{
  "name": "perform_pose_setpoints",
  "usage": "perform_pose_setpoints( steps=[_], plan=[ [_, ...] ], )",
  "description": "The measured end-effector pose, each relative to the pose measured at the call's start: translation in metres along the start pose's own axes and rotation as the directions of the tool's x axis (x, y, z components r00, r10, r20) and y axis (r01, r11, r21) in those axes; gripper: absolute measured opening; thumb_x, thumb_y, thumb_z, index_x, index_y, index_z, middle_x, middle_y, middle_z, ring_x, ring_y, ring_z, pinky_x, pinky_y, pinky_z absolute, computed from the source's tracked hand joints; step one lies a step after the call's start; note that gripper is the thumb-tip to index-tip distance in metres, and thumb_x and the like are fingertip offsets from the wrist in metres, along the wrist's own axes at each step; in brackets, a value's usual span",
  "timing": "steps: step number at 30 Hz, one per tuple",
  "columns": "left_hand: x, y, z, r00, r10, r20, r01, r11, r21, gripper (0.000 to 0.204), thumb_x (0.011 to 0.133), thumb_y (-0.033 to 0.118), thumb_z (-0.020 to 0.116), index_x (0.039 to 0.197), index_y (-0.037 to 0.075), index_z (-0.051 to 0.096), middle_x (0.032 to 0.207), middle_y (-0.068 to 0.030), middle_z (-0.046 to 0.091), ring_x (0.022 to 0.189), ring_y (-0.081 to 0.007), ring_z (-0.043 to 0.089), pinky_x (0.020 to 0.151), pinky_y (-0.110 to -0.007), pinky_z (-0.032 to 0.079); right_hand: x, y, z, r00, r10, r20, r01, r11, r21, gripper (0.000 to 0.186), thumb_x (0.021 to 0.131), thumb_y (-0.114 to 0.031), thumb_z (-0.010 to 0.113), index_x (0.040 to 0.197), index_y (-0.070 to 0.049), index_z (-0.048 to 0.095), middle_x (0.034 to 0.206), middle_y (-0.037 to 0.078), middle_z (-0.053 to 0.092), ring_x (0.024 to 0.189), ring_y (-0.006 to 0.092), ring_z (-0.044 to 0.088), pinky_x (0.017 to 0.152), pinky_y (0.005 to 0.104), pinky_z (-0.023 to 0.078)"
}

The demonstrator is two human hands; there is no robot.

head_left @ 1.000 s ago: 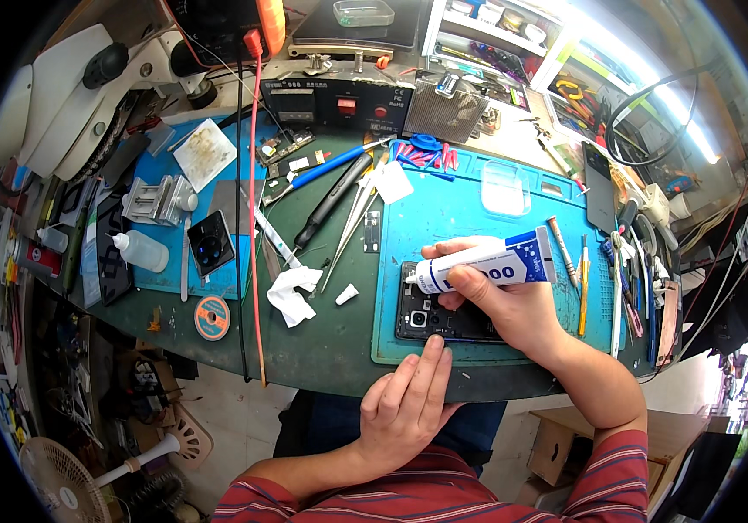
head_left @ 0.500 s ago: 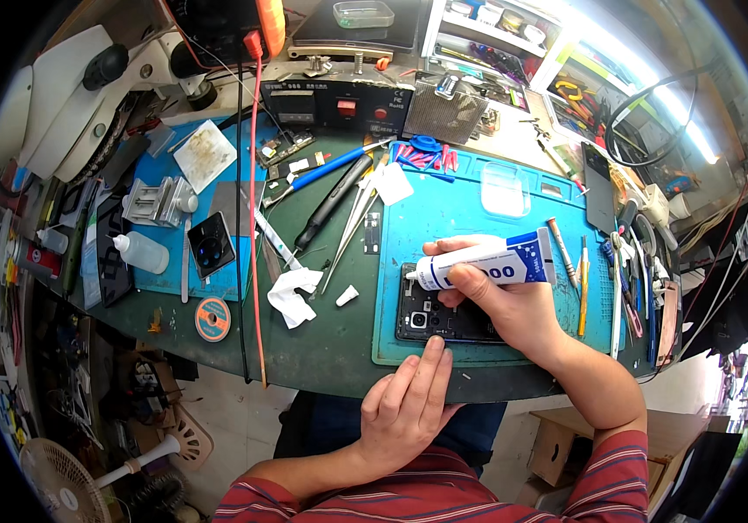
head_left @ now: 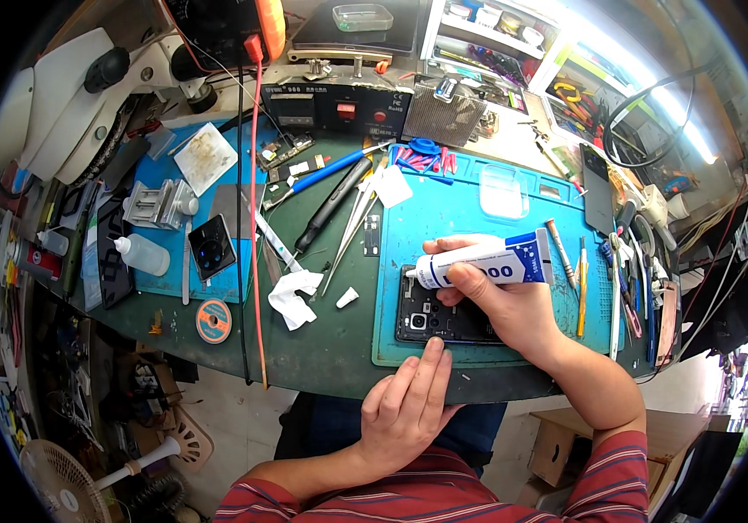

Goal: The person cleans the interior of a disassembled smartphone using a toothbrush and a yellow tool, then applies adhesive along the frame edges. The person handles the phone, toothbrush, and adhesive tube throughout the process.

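Note:
My right hand (head_left: pixel 500 296) is wrapped around a white and blue glue tube (head_left: pixel 513 258). The tube lies nearly level, its narrow nozzle (head_left: pixel 411 274) pointing left over the far left corner of an opened black phone (head_left: pixel 416 305). Whether the tip touches the phone I cannot tell. Part of the phone is hidden under my right hand. My left hand (head_left: pixel 409 392) has its fingers stretched out, with fingertips against the phone's near edge. A small white cap (head_left: pixel 347 297) lies to the left of the phone.
The phone rests on a blue work mat (head_left: pixel 443 205). Left of it are a crumpled white tissue (head_left: pixel 294 298), tweezers (head_left: pixel 354 228), a white bottle (head_left: pixel 143 253) and a spool (head_left: pixel 213 321). A red cable (head_left: pixel 257 218) hangs across the bench. Several tools (head_left: pixel 631 270) stand at the right.
My right hand and the glue tube have shifted very slightly left. My left hand and the phone stay in place.

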State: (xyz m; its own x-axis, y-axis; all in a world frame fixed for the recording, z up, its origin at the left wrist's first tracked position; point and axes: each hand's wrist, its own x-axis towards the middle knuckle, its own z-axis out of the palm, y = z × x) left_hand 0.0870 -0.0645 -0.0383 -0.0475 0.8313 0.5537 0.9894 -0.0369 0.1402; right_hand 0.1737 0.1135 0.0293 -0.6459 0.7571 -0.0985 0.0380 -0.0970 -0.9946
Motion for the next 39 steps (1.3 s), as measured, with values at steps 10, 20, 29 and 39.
perform_pose_setpoints(
  steps=[10,20,29,39],
  plan=[
    [0.001,0.0,-0.0006,1.0,0.001,-0.005,-0.001,1.0,-0.002,0.058,0.09,0.047,0.07,0.126,0.003,0.066,0.138,-0.0081,0.063,0.122,-0.0213,0.049,0.099,-0.033,0.035,0.0004,-0.0002,0.0016,0.999,-0.016,-0.038,0.016,1.0,-0.012,0.03,0.099,-0.021,0.07,0.123,-0.002,0.07,0.109,0.006,0.073,0.09,0.0091,0.067,0.076,0.0251,0.059],
    [0.001,0.0004,-0.0012,1.0,0.0,0.009,0.0,1.0,-0.003,0.058,0.09,0.047,0.069,0.127,0.002,0.066,0.138,-0.0078,0.063,0.122,-0.0216,0.048,0.099,-0.034,0.034,0.0005,0.0009,0.0002,0.999,-0.006,-0.034,0.004,0.998,-0.057,0.034,0.102,-0.018,0.065,0.128,0.002,0.062,0.127,0.01,0.069,0.089,0.0114,0.069,0.079,0.0248,0.059],
    [0.0008,0.0009,-0.0004,1.0,-0.003,0.004,0.003,1.0,-0.008,0.059,0.089,0.046,0.07,0.127,0.002,0.066,0.138,-0.0078,0.063,0.124,-0.0222,0.048,0.099,-0.034,0.034,0.0008,0.0008,0.0028,0.996,-0.001,-0.092,-0.001,1.0,-0.021,0.031,0.098,-0.021,0.071,0.123,-0.003,0.07,0.105,0.004,0.074,0.083,0.0083,0.067,0.075,0.0235,0.057],
    [0.0011,0.0008,-0.0015,1.0,-0.002,0.016,0.002,1.0,-0.016,0.058,0.089,0.045,0.071,0.127,0.001,0.066,0.139,-0.0087,0.063,0.124,-0.0228,0.048,0.1,-0.035,0.034,-0.0003,0.0016,0.0026,0.992,-0.004,-0.127,0.006,1.0,0.016,0.031,0.098,-0.021,0.072,0.121,-0.001,0.07,0.104,0.005,0.074,0.082,0.0091,0.068,0.073,0.0236,0.058]
  ],
)
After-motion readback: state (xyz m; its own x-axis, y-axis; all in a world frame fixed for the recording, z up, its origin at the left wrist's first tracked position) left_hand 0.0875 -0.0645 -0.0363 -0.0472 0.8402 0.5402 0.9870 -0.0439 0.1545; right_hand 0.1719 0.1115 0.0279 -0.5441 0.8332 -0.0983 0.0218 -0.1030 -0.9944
